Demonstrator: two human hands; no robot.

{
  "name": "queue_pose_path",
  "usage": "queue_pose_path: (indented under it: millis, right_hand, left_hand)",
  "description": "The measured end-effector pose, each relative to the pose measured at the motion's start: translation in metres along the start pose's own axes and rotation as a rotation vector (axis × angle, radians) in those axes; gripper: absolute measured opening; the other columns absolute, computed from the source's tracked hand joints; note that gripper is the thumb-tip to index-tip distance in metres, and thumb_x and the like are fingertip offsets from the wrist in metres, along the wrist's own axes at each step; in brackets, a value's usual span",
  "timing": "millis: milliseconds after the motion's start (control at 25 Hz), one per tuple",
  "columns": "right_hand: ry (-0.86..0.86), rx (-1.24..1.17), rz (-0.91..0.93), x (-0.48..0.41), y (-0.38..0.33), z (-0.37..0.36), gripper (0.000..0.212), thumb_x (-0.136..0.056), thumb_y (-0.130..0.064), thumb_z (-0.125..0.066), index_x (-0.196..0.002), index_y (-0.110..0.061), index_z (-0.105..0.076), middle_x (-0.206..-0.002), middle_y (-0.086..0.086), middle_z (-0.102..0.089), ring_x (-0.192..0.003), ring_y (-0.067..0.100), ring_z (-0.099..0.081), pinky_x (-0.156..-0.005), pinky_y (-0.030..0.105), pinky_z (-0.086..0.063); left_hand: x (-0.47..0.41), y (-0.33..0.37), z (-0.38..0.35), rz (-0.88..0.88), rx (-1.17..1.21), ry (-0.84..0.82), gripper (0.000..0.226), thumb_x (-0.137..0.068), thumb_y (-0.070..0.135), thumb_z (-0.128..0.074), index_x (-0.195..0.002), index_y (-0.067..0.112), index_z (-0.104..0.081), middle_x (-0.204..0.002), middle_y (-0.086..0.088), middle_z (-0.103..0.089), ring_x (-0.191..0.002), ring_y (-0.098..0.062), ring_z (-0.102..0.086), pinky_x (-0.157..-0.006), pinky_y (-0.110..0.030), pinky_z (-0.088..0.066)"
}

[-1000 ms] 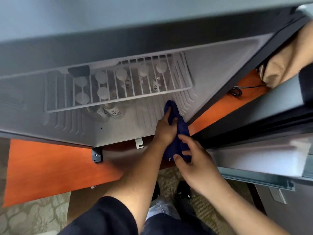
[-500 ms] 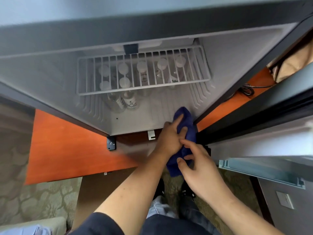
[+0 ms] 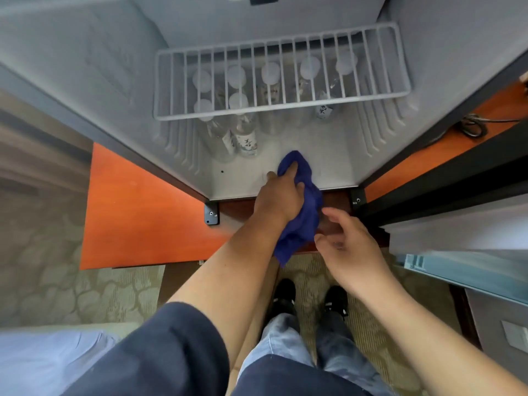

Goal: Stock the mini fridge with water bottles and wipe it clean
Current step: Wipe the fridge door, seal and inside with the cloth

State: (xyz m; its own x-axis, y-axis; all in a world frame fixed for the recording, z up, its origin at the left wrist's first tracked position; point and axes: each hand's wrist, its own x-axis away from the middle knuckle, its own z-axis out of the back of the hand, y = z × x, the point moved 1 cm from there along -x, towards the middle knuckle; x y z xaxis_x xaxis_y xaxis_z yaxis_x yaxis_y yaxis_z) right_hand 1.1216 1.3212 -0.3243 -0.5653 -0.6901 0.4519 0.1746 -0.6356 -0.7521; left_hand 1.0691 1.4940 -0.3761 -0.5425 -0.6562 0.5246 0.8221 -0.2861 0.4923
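Little here can be read. The water bottles (image 3: 246, 138) standing on my fridge floor (image 3: 337, 167) carry white labels with dark brush-style characters, but they are too small and blurred for me to make out. One more bottle label (image 3: 324, 110), under the wire shelf (image 3: 283, 78), shows similar dark marks, equally illegible.

Left hand (image 3: 281, 200) clenched forward; right hand (image 3: 347, 244) loose, fingers (image 3: 333, 214) apart.
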Motion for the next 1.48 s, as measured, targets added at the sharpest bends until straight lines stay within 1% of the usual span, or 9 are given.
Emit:
queue_pose_path:
  millis: [200, 520, 720, 880, 1040, 1160, 1320, 1400, 1480]
  right_hand:
    - [-0.108, 0.023, -0.017, -0.022, -0.005, -0.023, 0.059, -0.092, -0.029, -0.067, -0.148, -0.035, -0.047, -0.140, -0.010, -0.052, -0.103, 0.007, -0.065, -0.096, 0.024, -0.050]
    - [-0.254, 0.044, -0.027, -0.008, 0.000, -0.055, 0.043, -0.094, -0.033, -0.065, -0.135, -0.039, -0.055, -0.131, -0.012, -0.060, -0.095, 0.005, -0.068, -0.085, 0.023, -0.052]
    - [-0.197, -0.031, -0.047, -0.008, 0.007, -0.038, 0.038, -0.093, -0.027, -0.067, -0.126, -0.041, -0.055, -0.131, -0.012, -0.061, -0.094, 0.006, -0.070, -0.091, 0.034, -0.057]
    - [-0.127, -0.022, -0.064, -0.010, 0.013, -0.012, 0.041, -0.094, -0.024, -0.068, -0.132, -0.033, -0.057, -0.124, -0.012, -0.062, -0.091, -0.006, -0.065, -0.084, 0.021, -0.050]
    - [-0.063, -0.016, -0.107, -0.012, 0.021, 0.000, 0.040, -0.093, -0.025, -0.068, -0.130, -0.035, -0.055, -0.123, -0.005, -0.065, -0.091, 0.001, -0.067, -0.082, 0.022, -0.048]
    - [-0.066, -0.025, -0.087, -0.014, 0.013, -0.005, 0.049, -0.093, -0.029, -0.069, -0.138, -0.035, -0.050, -0.125, -0.006, -0.064, -0.103, 0.009, -0.068, -0.084, 0.021, -0.047]
    - [-0.159, -0.002, 0.004, -0.019, -0.014, -0.029, 0.052, -0.094, -0.032, -0.069, -0.141, -0.037, -0.048, -0.109, -0.034, -0.052, -0.110, 0.005, -0.061, -0.084, 0.014, -0.043]
    - [-0.203, 0.030, 0.044, -0.026, -0.024, -0.044, 0.063, -0.092, -0.031, -0.071, -0.149, -0.031, -0.043, -0.122, -0.032, -0.049, -0.122, 0.005, -0.055, -0.094, 0.011, -0.039]
    - [-0.259, 0.101, 0.079, -0.036, -0.034, -0.057, 0.079, -0.088, -0.030, -0.074, -0.156, -0.030, -0.033, -0.153, -0.010, -0.039, -0.140, 0.010, -0.041, -0.105, 0.016, -0.031]
  left_hand:
    - [0.022, -0.050, 0.017, 0.170, -0.031, 0.181, 0.058, -0.109, 0.038, -0.036, -0.163, 0.031, -0.016, -0.138, -0.024, -0.042, -0.109, -0.043, -0.059, -0.097, -0.042, -0.046]
    - [0.022, -0.095, 0.029, 0.366, 0.256, 0.334, 0.060, -0.107, 0.035, -0.039, -0.162, 0.022, -0.019, -0.140, -0.022, -0.058, -0.121, -0.042, -0.058, -0.094, -0.037, -0.044]
    - [0.002, -0.035, 0.010, 0.268, 0.288, 0.120, 0.061, -0.106, 0.035, -0.042, -0.162, 0.025, -0.021, -0.149, -0.022, -0.050, -0.132, -0.041, -0.052, -0.105, -0.037, -0.041]
    - [-0.011, 0.016, -0.018, 0.097, 0.236, -0.039, 0.062, -0.105, 0.036, -0.044, -0.162, 0.025, -0.022, -0.150, -0.021, -0.049, -0.134, -0.038, -0.051, -0.110, -0.037, -0.041]
    - [-0.010, 0.039, -0.031, 0.050, 0.191, -0.081, 0.063, -0.106, 0.040, -0.041, -0.163, 0.029, -0.016, -0.145, -0.023, -0.048, -0.129, -0.040, -0.052, -0.108, -0.041, -0.043]
    - [0.002, 0.009, -0.024, 0.137, 0.216, -0.006, 0.065, -0.104, 0.045, -0.040, -0.163, 0.032, -0.014, -0.141, -0.024, -0.052, -0.125, -0.042, -0.056, -0.106, -0.043, -0.046]
    - [0.030, -0.047, 0.004, 0.251, 0.237, 0.161, 0.065, -0.106, 0.045, -0.037, -0.163, 0.035, -0.009, -0.135, -0.023, -0.052, -0.116, -0.041, -0.058, -0.100, -0.046, -0.049]
    - [0.040, -0.058, 0.014, 0.229, 0.278, 0.175, 0.066, -0.105, 0.043, -0.041, -0.163, 0.031, -0.012, -0.139, -0.022, -0.050, -0.123, -0.039, -0.055, -0.104, -0.042, -0.046]
    - [0.043, -0.059, 0.019, 0.248, 0.443, 0.193, 0.068, -0.104, 0.042, -0.046, -0.164, 0.028, -0.015, -0.153, -0.016, -0.046, -0.136, -0.033, -0.049, -0.111, -0.037, -0.041]
